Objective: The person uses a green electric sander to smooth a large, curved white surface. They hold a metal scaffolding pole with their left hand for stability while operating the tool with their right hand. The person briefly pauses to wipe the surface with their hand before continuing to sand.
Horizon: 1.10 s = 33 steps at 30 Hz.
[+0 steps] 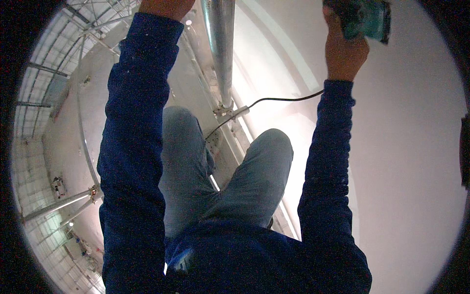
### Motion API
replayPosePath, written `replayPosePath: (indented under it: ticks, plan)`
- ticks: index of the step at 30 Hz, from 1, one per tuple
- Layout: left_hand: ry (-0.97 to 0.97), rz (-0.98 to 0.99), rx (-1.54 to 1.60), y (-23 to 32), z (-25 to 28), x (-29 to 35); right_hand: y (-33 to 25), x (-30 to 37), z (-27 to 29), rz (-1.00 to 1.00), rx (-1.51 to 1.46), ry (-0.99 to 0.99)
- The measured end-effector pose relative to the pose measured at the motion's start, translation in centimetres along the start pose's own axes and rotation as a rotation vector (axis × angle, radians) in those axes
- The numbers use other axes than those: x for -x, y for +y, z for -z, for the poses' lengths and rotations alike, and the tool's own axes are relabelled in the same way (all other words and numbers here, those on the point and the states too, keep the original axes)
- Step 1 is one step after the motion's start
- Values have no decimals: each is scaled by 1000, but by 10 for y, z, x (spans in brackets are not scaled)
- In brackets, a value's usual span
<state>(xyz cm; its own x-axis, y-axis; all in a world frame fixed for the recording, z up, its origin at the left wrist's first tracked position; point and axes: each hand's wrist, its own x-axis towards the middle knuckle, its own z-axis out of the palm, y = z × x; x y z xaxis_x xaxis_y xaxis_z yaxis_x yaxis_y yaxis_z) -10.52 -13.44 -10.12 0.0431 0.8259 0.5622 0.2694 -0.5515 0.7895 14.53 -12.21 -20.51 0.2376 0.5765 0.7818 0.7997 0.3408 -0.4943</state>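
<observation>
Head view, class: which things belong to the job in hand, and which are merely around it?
In the job:
Right hand, gripping a teal handheld power tool
Black cord, probably the tool's; the join is hidden
White surface, probably

Merely around:
Thick metal pole
Thin metal tubes, lower left

Left hand: mostly out of frame, role unclear.
</observation>
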Motion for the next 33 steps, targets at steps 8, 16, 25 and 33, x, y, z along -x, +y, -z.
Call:
replayPosePath:
  ticks: [8,16,25,33]
  plan:
    - [150,-321,-84,-13,-9,42,-6,-24,5,221,431,2]
    - [-209,-144,-12,-48,-111,96,-7,27,2,-298,-187,34]
    - [-107,-425,28,-23,-166,-52,-22,-58,28,411,359,-7]
    - [-132,-14,195,-97,-167,-21,-2,0,-30,51,62,-177]
